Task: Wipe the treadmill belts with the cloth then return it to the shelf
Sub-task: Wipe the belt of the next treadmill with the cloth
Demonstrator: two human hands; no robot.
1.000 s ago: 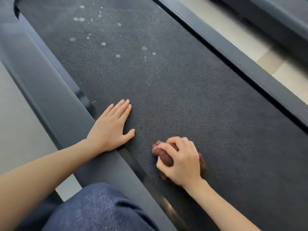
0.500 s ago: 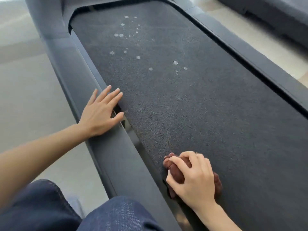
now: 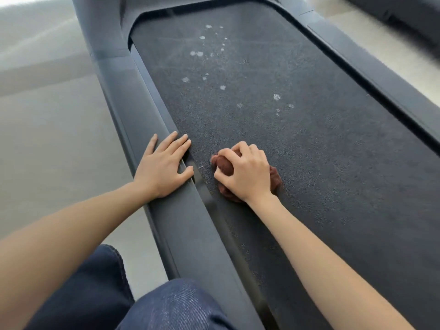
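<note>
Treadmill belt, dark and grainy, runs between grey side rails, with pale spots scattered over its far half. Light floor lies on either side. The brown cloth sits bunched on the belt near the left rail, under the right hand, whose fingers curl over it and grip it. The left hand lies flat on that rail, fingers straight and close together, their tips at the belt's edge.

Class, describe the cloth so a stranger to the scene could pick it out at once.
Find the dark treadmill belt filling the picture. Near its left rail, the right hand grips a crumpled bundle, the cloth. It alone is reddish-brown amid black, grey and pale spots.
</note>
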